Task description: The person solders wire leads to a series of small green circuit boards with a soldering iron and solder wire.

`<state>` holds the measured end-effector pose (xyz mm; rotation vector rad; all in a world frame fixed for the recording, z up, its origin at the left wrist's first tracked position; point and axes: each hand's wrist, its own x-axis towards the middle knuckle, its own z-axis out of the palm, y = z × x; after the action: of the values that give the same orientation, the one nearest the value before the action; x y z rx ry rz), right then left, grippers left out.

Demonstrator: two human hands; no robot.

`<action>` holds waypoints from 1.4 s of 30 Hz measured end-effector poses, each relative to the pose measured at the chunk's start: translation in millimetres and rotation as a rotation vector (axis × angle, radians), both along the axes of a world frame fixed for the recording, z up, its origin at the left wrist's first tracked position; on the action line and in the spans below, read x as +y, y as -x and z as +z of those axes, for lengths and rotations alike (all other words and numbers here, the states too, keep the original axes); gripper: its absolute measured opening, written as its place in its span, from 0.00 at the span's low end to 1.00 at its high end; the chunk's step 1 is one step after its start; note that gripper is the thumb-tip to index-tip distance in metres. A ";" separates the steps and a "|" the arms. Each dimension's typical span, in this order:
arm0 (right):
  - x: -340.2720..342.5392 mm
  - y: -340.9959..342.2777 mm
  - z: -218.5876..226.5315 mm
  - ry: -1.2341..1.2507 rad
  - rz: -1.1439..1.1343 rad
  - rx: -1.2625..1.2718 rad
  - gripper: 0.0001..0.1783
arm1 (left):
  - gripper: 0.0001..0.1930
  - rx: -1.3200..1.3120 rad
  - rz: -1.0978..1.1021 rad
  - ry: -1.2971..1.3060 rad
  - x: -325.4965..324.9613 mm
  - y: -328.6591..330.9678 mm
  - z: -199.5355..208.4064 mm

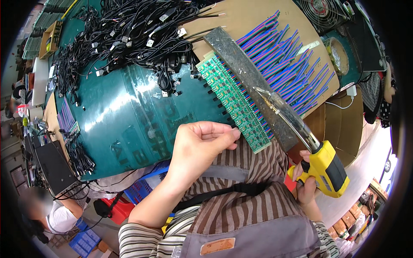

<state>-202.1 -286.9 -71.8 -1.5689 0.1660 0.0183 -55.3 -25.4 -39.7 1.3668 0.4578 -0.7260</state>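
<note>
A green circuit board panel [234,101] lies slanted at the edge of the table, with a row of black connectors along its left side. My left hand [200,139] is beside the panel's lower left edge, thumb and fingers pinched together; what they hold, if anything, cannot be made out. My right hand [306,189] grips a yellow and black soldering gun [329,170] by its handle. The gun's long metal tip points up and left, over a dark metal bar [247,79]. This bar lies across the multicoloured wires [284,64] that run from the panel to the right.
Bundled black USB cables [129,41] cover the back left of the green table mat [129,116]. A brown cardboard sheet [241,17] lies under the wires. At the far right are a fan [318,8] and a tape roll [336,56]. Another person [60,215] sits at lower left.
</note>
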 end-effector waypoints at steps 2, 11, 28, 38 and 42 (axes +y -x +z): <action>2.6 -1.8 3.0 0.046 -0.027 -0.040 0.38 | 0.10 -0.004 0.019 -0.023 0.6 -0.3 0.9; -31.1 -30.4 16.7 0.232 -0.386 -0.348 0.29 | 0.08 -0.579 0.035 -0.649 38.8 -15.2 -4.9; -80.2 -47.0 -8.4 0.242 -0.598 -0.350 0.25 | 0.06 -1.122 -0.084 -1.299 50.5 -39.8 -16.8; -27.9 -13.3 10.8 0.003 -0.343 -0.311 0.34 | 0.08 -1.079 0.084 -1.198 54.3 -26.0 -18.7; -18.5 -14.2 11.8 -0.024 -0.249 -0.311 0.33 | 0.08 -1.079 0.013 -1.168 52.3 -32.3 -21.6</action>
<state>-187.9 -305.4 -60.0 -1.4972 0.1140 -0.4149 -23.0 26.9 -61.3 2.5590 -0.0475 0.4872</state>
